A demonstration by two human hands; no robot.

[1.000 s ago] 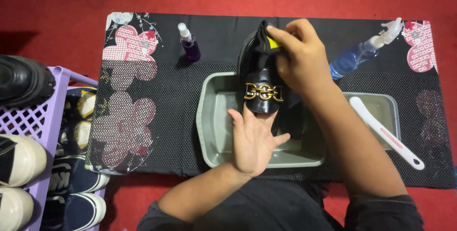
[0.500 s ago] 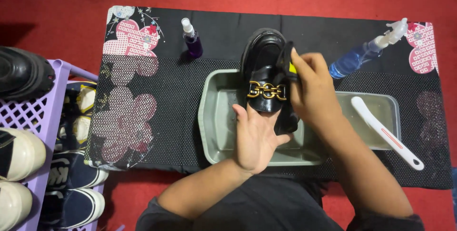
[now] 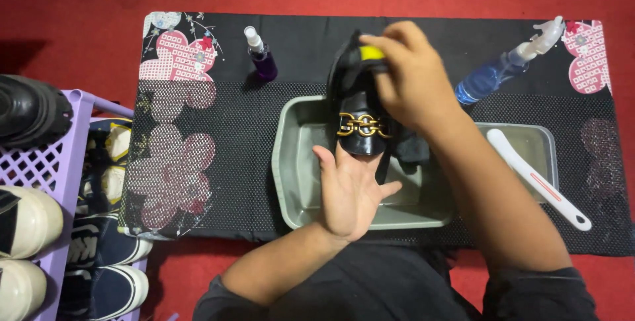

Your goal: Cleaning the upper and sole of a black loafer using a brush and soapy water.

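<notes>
While sponged: black loafer, gold buckle

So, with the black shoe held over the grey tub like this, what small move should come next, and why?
Probably a short wipe toward the toe. The right hand presses a yellow sponge on the heel end of the black shoe, while the left hand props the toe over the grey tub, so the gold buckle area is untouched.
</notes>
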